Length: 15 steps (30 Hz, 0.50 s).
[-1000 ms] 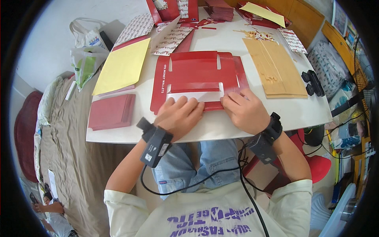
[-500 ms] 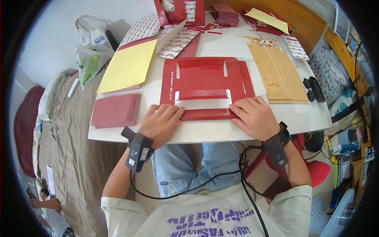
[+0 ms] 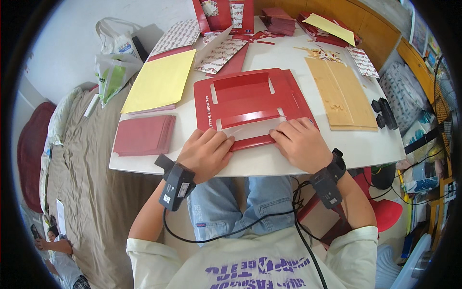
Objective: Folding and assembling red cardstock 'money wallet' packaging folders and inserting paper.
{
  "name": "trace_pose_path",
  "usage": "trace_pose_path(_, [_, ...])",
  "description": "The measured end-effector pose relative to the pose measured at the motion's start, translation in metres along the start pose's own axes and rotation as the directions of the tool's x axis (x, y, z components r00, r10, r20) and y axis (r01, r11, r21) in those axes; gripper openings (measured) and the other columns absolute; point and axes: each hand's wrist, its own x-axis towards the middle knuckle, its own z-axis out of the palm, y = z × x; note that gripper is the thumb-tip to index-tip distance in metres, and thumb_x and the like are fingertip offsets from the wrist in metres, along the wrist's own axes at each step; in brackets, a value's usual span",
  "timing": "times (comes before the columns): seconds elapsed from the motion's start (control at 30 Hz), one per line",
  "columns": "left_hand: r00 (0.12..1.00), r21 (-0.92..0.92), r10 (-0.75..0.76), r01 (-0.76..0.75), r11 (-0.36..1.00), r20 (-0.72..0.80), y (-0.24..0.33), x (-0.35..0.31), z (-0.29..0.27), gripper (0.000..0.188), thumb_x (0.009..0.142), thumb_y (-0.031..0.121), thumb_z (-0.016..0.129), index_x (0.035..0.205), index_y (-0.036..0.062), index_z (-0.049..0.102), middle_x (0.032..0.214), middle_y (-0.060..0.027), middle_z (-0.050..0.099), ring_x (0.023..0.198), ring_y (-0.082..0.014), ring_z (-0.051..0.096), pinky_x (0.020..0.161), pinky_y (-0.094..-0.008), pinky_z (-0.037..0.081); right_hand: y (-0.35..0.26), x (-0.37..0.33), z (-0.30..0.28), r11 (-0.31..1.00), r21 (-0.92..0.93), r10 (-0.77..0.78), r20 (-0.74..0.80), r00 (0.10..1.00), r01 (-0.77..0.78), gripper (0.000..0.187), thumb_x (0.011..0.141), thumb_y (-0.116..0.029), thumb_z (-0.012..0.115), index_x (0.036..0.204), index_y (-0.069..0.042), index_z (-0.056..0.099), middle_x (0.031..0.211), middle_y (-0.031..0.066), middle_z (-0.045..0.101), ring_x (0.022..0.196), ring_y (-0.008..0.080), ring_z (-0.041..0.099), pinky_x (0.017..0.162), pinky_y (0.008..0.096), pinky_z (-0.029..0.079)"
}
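Flat before me lies a red die-cut cardboard sheet [image 3: 245,103] with folded-up flaps and white slots, on top of at least one more red sheet showing at its right edge. My left hand [image 3: 206,153] is closed on its near left corner. At the near right, my right hand [image 3: 299,143] grips the same sheet with fingers bent over the edge. Between the hands a flap stands partly raised, its pale underside showing. My thumbs are mostly hidden. Both wrists wear black devices with cables.
Pink-red cards [image 3: 144,136] are stacked at left, below a yellow sheet [image 3: 161,82]. Brown card [image 3: 339,94] and black clips [image 3: 384,113] lie at right. A red display box [image 3: 224,17] and card scraps stand behind. Someone holding a phone is beside the bed.
The sheet has turned slightly, and its near flap now stands more upright. My hands have moved closer together along the near edge, the right one shifting inward.
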Motion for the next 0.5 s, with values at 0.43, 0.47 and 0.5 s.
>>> trace_pose_path(0.43, [0.954, -0.296, -0.217, 0.272, 0.916, 0.208, -0.003, 0.007, -0.004, 0.026, 0.084, 0.019, 0.067, 0.108, 0.0094, 0.062, 0.104, -0.0069, 0.058, 0.101, -0.0230, 0.052, 0.087, -0.0360, 0.035, 0.004, 0.010, 0.002, 0.947, 0.296, 0.094, 0.103, 0.990, -0.121, 0.019, 0.078, -0.008, 0.066, 0.097, -0.006, 0.061, 0.095, 0.0065, 0.056, 0.092, 0.0253, 0.056, 0.078, 0.0374, 0.045])
trace_pose_path(0.47, [0.954, -0.297, -0.215, 0.272, 0.915, 0.209, -0.002, 0.007, -0.006, 0.026, 0.084, 0.019, 0.067, 0.108, 0.0094, 0.062, 0.104, -0.0069, 0.058, 0.101, -0.0230, 0.052, 0.087, -0.0360, 0.035, 0.006, 0.011, 0.002, 0.947, 0.296, 0.096, 0.105, 0.990, -0.123, 0.019, 0.078, -0.008, 0.066, 0.097, -0.006, 0.061, 0.095, 0.0065, 0.056, 0.092, 0.0253, 0.056, 0.078, 0.0374, 0.045])
trace_pose_path(0.5, [0.944, -0.298, -0.233, 0.297, 0.907, 0.232, -0.001, 0.008, -0.008, 0.027, 0.084, 0.020, 0.067, 0.109, 0.0096, 0.062, 0.104, -0.0067, 0.058, 0.101, -0.0232, 0.052, 0.086, -0.0359, 0.035, 0.007, 0.012, 0.002, 0.933, 0.335, 0.099, 0.114, 0.989, -0.132, 0.020, 0.078, -0.008, 0.066, 0.097, -0.006, 0.060, 0.095, 0.0071, 0.056, 0.092, 0.0260, 0.056, 0.078, 0.0376, 0.045])
